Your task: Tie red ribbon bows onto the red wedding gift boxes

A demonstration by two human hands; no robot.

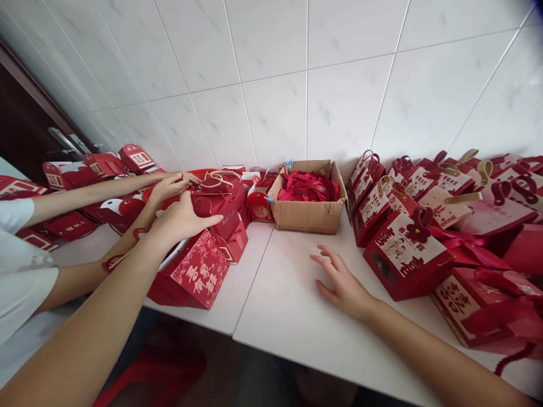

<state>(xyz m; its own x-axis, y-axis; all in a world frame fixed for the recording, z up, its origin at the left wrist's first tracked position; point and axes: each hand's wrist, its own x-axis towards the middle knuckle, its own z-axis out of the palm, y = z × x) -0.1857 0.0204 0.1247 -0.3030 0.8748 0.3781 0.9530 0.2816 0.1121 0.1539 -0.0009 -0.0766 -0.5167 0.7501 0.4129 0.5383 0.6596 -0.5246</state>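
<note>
My left hand [182,219] reaches over the red gift boxes on the left, its thumb stretched out to the right, apart from the index finger; the other fingers are partly hidden. Below it stands a red gift box [199,271] with white lettering. Beyond the hand is a dark red gift box [227,223] near a gold cord handle [218,180]. My right hand [341,282] is open and holds nothing, low over the white table [288,316], left of a red and white gift box [401,254] with a flower on its top.
A cardboard box [307,217] full of red ribbons stands against the tiled wall [275,113]. Many handled gift boxes [449,209] crowd the right side. At the left, a co-worker's hands [169,186] work among more red boxes [70,226]. A red stool [153,370] is below the table.
</note>
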